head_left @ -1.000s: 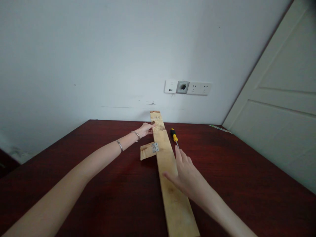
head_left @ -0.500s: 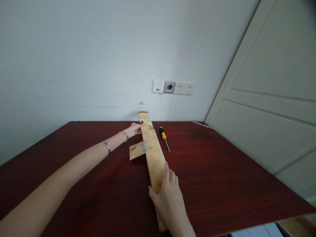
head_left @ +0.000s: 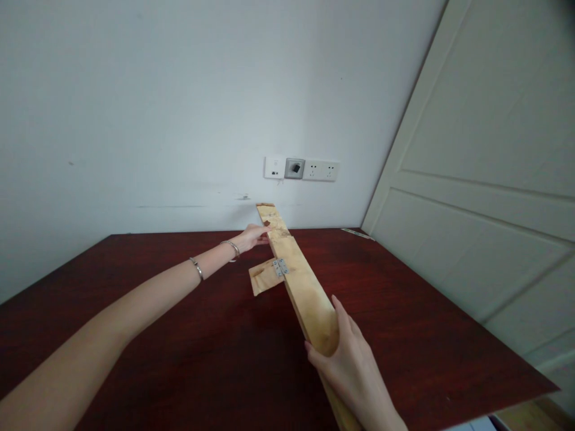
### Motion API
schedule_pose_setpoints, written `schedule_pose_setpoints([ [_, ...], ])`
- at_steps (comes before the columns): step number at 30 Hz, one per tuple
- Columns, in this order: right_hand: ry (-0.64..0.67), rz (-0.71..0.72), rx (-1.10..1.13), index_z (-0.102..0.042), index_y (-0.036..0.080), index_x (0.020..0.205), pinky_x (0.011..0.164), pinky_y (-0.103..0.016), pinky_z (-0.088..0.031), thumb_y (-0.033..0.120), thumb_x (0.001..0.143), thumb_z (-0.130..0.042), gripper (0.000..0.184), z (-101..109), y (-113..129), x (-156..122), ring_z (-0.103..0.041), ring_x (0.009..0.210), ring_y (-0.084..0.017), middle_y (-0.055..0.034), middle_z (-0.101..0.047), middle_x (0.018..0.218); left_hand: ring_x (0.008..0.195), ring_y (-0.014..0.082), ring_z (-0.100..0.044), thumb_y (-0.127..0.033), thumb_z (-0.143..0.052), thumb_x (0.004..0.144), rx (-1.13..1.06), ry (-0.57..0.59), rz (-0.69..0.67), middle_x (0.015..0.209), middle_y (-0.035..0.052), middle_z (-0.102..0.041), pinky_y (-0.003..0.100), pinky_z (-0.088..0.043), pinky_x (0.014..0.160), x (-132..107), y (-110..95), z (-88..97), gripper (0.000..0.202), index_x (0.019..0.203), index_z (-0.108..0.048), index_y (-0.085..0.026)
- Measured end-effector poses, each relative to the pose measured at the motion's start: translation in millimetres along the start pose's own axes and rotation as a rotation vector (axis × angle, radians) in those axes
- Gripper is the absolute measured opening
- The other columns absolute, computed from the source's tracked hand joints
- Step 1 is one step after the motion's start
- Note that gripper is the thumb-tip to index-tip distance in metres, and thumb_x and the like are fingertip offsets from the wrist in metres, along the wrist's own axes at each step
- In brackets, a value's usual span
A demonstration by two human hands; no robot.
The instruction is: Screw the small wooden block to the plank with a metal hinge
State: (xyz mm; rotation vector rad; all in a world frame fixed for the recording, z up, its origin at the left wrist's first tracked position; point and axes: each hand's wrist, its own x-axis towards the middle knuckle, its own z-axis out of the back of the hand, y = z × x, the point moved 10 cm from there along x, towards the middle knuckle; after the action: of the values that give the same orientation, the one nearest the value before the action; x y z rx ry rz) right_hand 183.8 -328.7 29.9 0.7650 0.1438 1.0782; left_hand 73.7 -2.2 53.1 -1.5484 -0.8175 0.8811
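A long pale wooden plank [head_left: 299,281] lies lengthwise on the dark red table [head_left: 179,335], tilted up on its edge. A small wooden piece [head_left: 263,277] hangs off its left side by a metal hinge [head_left: 281,267]. My left hand [head_left: 255,237], with two bracelets on the forearm, grips the plank's far end. My right hand [head_left: 353,368] is wrapped round the plank's near part, thumb on the left side. The screwdriver is hidden behind the plank.
A white wall stands behind the table with a row of sockets [head_left: 300,169]. A cream panelled door [head_left: 485,179] fills the right side. The table's right edge [head_left: 516,395] runs close to the door.
The plank has been lifted and tipped onto its edge, swinging right at the near end. My right hand has closed round it. The screwdriver is no longer visible.
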Motion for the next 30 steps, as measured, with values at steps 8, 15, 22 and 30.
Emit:
schedule_pose_setpoints([
  [8, -0.102, -0.068, -0.032, -0.041, 0.013, 0.140, 0.102, -0.046, -0.044, 0.045, 0.069, -0.060, 0.080, 57.3, -80.7, 23.3, -0.056, 0.120, -0.033, -0.0161, -0.058, 0.132, 0.071, 0.0144, -0.065, -0.037, -0.065, 0.086, 0.195, 0.135, -0.028, 0.079, 0.0084, -0.069, 0.025, -0.051, 0.067, 24.4, 11.2, -59.4, 0.026, 0.087, -0.062, -0.011],
  [15, -0.110, -0.178, -0.086, -0.043, 0.012, 0.140, 0.093, -0.043, -0.048, 0.056, 0.065, -0.058, 0.088, 90.9, -152.4, 52.5, -0.065, 0.105, -0.033, -0.0161, -0.067, 0.114, 0.061, 0.0110, -0.060, -0.028, -0.060, 0.085, 0.362, -0.051, -0.074, 0.069, 0.0038, -0.066, 0.019, -0.043, 0.057, 46.0, 35.4, -12.5, 0.017, 0.082, -0.061, -0.011],
  [22, -0.099, -0.243, -0.130, -0.048, 0.011, 0.137, 0.091, -0.045, -0.048, 0.062, 0.059, -0.056, 0.093, 102.9, -195.2, 77.2, -0.066, 0.101, -0.036, -0.0172, -0.070, 0.110, 0.047, 0.0094, -0.053, -0.020, -0.047, 0.086, 0.398, -0.212, -0.162, 0.054, -0.0014, -0.058, 0.019, -0.040, 0.049, 55.4, 59.1, 37.8, 0.014, 0.084, -0.059, -0.013],
  [30, -0.042, -0.248, -0.152, -0.045, 0.012, 0.138, 0.090, -0.044, -0.049, 0.061, 0.062, -0.058, 0.091, 87.6, -221.6, 83.3, -0.066, 0.102, -0.036, -0.0169, -0.070, 0.110, 0.046, 0.0102, -0.053, -0.026, -0.042, 0.087, 0.354, -0.313, -0.286, 0.050, -0.0021, -0.056, 0.020, -0.042, 0.051, 56.5, 72.2, 54.4, 0.021, 0.081, -0.058, -0.014],
])
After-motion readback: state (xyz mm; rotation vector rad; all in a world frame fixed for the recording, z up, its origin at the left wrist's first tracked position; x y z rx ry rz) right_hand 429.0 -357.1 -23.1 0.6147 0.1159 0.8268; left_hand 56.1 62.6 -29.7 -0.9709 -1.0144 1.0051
